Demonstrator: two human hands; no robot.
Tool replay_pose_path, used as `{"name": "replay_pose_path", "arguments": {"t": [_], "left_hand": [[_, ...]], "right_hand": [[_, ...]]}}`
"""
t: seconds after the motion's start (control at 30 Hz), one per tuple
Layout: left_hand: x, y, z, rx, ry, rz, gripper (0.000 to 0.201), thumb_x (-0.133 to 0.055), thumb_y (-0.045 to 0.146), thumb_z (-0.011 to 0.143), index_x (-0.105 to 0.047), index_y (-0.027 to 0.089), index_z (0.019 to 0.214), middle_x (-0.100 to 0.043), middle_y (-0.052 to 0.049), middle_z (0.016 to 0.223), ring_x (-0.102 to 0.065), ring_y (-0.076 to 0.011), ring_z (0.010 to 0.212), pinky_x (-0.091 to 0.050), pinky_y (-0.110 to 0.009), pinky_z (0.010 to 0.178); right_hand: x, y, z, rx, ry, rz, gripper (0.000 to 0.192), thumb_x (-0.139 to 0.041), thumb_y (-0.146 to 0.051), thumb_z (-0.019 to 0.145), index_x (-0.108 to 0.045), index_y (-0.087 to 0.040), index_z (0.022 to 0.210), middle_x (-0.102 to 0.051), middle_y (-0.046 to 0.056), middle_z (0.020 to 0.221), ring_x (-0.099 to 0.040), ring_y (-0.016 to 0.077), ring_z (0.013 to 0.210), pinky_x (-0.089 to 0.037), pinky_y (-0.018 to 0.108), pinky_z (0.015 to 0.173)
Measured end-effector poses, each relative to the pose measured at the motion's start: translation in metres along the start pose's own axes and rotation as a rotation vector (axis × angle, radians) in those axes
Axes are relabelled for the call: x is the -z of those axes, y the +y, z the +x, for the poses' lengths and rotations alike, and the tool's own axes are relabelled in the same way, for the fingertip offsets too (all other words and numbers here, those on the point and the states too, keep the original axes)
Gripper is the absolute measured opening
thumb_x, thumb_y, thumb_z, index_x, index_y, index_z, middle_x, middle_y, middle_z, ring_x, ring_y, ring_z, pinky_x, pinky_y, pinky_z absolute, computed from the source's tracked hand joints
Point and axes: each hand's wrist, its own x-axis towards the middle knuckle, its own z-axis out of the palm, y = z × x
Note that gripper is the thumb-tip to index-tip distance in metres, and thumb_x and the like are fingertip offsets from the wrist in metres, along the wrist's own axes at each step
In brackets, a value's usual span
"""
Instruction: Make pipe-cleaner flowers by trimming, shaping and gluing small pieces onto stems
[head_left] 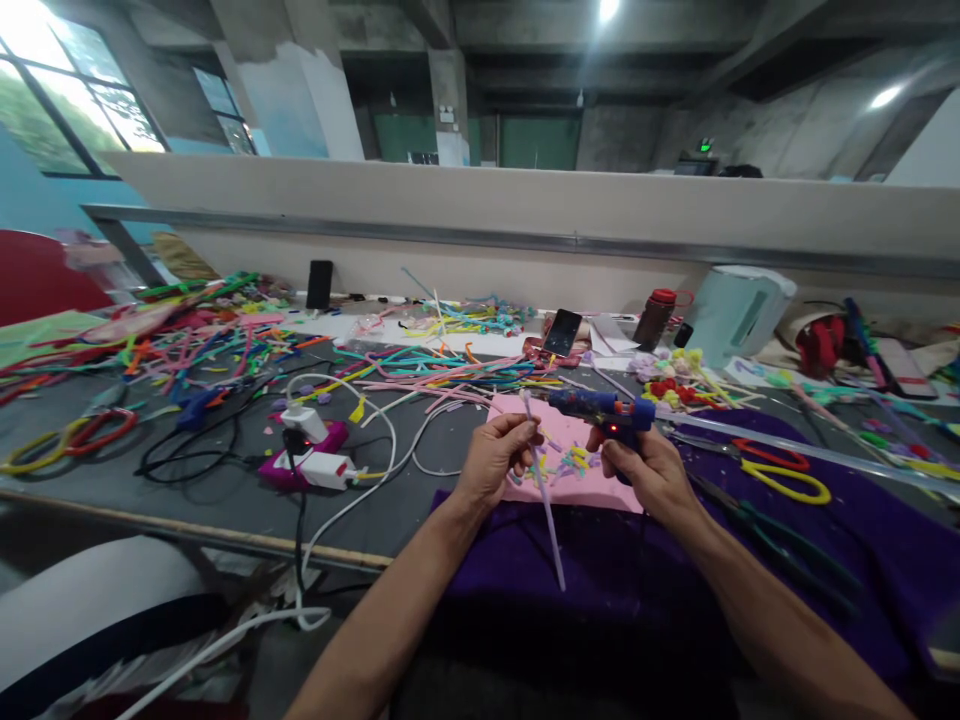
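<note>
Head view, gluing step. My left hand (495, 455) pinches a pale lilac pipe cleaner (546, 495) near its top, fingers closed on the stem, which hangs tilted down over the pink sheet (577, 480) and purple cloth (825, 560) on the table (225, 480). My right hand (649, 470) wraps the grip of the blue glue gun (600, 408), its nozzle pointing left at the stem's upper end, very near it; contact cannot be told. To do this well, I judge: hold the stem steady, squeeze gently, keep fingertips off the hot tip. Both forearms reach forward, wrists angled inward, hands near each other
</note>
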Motion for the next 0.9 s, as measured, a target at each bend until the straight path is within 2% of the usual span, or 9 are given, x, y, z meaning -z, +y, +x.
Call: {"name": "replay_pose_path", "arguments": {"t": [0.13, 0.63, 0.9], "left_hand": [[-0.0001, -0.0003, -0.0003, -0.016, -0.009, 0.004, 0.031, -0.071, 0.036, 0.065, -0.066, 0.012, 0.083, -0.065, -0.001, 0.064, -0.048, -0.0034, 0.037, -0.032, -0.015, 0.031], [-0.0015, 0.0002, -0.0020, -0.015, -0.011, 0.029, 0.030, -0.071, 0.035, 0.065, -0.066, 0.012, 0.082, -0.065, -0.003, 0.065, -0.048, -0.0027, 0.037, -0.032, -0.013, 0.033], [-0.0007, -0.0011, -0.0014, -0.019, -0.013, 0.041, 0.029, -0.071, 0.035, 0.066, -0.066, 0.012, 0.083, -0.066, -0.003, 0.066, -0.048, -0.0028, 0.037, -0.032, -0.014, 0.033]], "right_hand": [[0.0004, 0.0014, -0.0003, -0.025, 0.026, -0.016, 0.021, -0.049, -0.036, 0.086, -0.054, -0.017, 0.093, -0.054, -0.001, 0.064, -0.050, 0.0111, 0.054, -0.040, 0.024, 0.052], [0.0018, 0.0043, -0.0012, 0.000, 0.030, -0.040, 0.023, -0.050, -0.036, 0.086, -0.054, -0.016, 0.095, -0.054, -0.002, 0.062, -0.051, 0.0115, 0.054, -0.040, 0.025, 0.055], [0.0008, 0.0001, -0.0010, 0.000, 0.026, -0.045, 0.023, -0.050, -0.036, 0.086, -0.054, -0.016, 0.096, -0.052, -0.003, 0.061, -0.050, 0.0104, 0.051, -0.039, 0.023, 0.050]]}}
